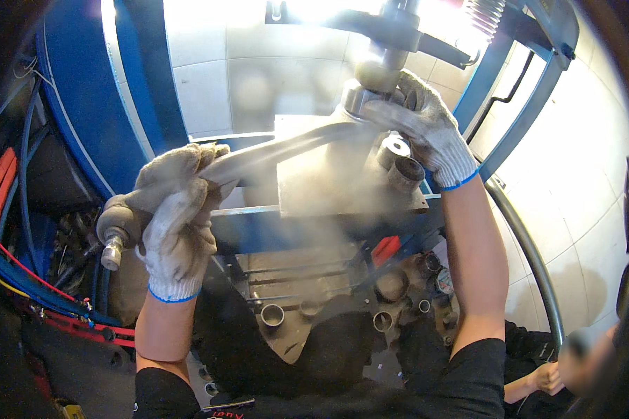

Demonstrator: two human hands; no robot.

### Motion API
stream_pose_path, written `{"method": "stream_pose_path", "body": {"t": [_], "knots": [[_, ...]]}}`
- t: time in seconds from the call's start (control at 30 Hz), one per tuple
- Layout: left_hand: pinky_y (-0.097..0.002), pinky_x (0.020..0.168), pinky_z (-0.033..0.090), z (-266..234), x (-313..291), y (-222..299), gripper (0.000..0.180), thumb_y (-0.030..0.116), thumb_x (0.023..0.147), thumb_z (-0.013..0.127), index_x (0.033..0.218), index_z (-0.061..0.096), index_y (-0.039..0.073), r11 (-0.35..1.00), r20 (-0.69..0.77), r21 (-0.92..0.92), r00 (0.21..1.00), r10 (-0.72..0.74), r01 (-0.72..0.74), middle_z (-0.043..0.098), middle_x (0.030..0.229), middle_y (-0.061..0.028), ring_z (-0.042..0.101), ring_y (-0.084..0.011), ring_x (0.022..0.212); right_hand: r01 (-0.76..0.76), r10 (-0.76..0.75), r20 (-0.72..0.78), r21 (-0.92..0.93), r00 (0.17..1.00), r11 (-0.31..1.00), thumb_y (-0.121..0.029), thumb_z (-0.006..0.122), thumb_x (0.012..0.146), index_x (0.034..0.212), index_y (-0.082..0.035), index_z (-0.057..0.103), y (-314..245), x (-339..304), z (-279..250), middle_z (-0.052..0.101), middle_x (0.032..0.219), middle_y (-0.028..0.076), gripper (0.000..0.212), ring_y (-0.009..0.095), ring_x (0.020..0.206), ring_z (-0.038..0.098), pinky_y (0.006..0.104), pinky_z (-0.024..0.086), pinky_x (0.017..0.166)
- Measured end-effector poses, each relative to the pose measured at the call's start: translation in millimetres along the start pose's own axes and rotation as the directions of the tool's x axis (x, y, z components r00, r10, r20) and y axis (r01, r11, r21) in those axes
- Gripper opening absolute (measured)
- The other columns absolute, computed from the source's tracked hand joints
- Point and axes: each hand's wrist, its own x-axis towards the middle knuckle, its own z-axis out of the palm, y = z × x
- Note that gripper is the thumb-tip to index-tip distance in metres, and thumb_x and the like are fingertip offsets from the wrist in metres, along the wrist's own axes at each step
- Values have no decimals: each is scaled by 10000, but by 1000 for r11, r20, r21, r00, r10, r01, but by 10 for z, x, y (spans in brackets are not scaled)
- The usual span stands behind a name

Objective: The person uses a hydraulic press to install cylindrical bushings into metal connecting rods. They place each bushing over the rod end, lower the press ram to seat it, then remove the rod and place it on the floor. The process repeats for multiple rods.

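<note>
The gloved left hand (177, 209) wraps its fingers around a metal control arm (258, 155) near its ball joint (115, 227). The gloved right hand (426, 129), fingers curled, presses the arm's far end under the press ram (391, 42).

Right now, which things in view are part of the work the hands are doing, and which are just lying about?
In use:
- left hand, gripping the metal arm near its ball joint end
- right hand, steadying the arm's other end under the press ram
- press table plate

Lying about:
- two metal sleeves on the plate
- loose rings and bushings on the lower shelf
- red and blue hoses
</note>
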Motion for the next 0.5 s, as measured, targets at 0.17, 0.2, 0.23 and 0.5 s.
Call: {"method": "stream_pose_path", "body": {"t": [0.17,0.2,0.23,0.5], "knots": [[-518,980,562,-32,11,2,333,71,876,683,1197,622,10,999,-12,28,1000,-23,23,653,1194,-223,632,-390,1158,18,-19,-14,-55,1000,998,-57,863,741,1436,22,441,95,8,14,598,1342,150,817,228,1180,628,339,571,981],[-516,983,561,-38,13,-3,347,76,870,690,1207,623,21,999,-13,29,1000,-23,23,656,1197,-208,638,-364,1155,21,-22,-18,-50,1000,999,-51,865,737,1439,21,439,100,6,11,594,1348,151,824,233,1186,625,342,571,982],[-514,987,560,-45,15,-8,363,81,865,696,1217,625,32,999,-13,30,1000,-25,25,659,1199,-192,644,-339,1153,25,-25,-4,-17,1000,1000,-51,867,734,1441,20,438,98,0,6,593,1346,154,830,235,1189,623,339,572,979],[-520,986,559,-83,26,-30,373,74,889,676,1238,588,-23,1000,-4,7,1000,-2,2,640,1215,-253,616,-406,1187,-45,38,59,120,998,992,-39,857,739,1435,19,451,40,-70,-7,593,1336,163,807,238,1186,617,357,552,1012]]}}
